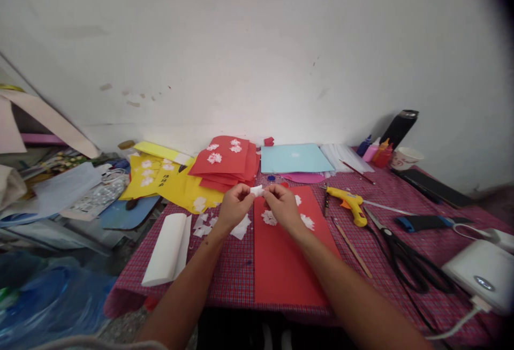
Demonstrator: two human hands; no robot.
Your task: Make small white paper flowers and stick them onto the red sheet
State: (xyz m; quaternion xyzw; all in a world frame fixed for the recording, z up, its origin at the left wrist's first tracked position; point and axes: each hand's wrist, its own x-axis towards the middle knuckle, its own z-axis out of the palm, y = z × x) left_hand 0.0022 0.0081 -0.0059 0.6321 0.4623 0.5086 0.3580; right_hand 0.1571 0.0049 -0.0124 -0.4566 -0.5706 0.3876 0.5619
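Observation:
Between the fingertips of both hands is a small piece of white paper (257, 190). My left hand (235, 204) pinches its left end, and my right hand (282, 205) grips the right end. Both hands are raised over the top of a red sheet (291, 269) that lies flat on the table. White paper flowers (307, 222) sit on the sheet's upper part, some partly hidden by my right hand. Left of the sheet are loose white paper scraps (241, 228) and a folded white paper roll (167, 248).
Right of the red sheet lie a wooden stick (353, 248), a yellow glue gun (349, 203), black-handled scissors (405, 251) and a blue-black cutter (425, 223). Red sheets with flowers (225, 160) are stacked at the back. A black bottle (401, 128) and paint bottles (375, 151) stand back right.

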